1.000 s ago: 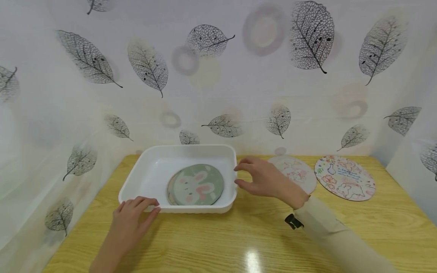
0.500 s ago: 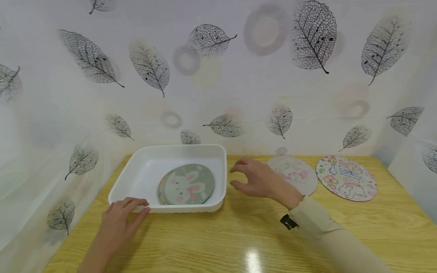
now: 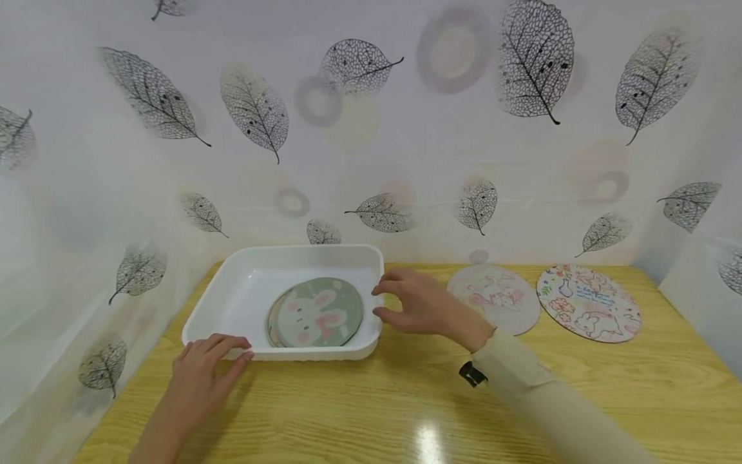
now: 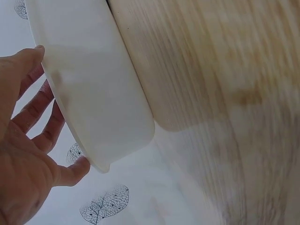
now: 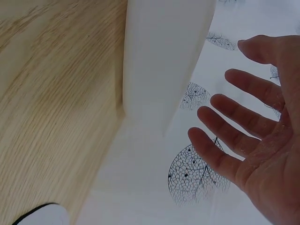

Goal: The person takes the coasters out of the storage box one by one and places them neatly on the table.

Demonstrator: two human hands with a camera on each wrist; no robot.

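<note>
On the table, a tray (long axis left-to-right).

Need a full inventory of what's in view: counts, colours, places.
Tray: 1, white, on table
Green rabbit mat: 1, green, in tray
Lower mat: at least 1, tan edge, beneath green one
Pale mat: 1, pinkish, right of tray
Patterned mat: 1, multicoloured, far right
Table: 1, yellowish wood-grain, below
Backdrop: at least 1, whitish, behind
Buckle: 1, black, right wrist
Sleeve: 1, beige, right arm
Left hand: 1, bare, tray rim
Right hand: 1, bare, beside tray
</note>
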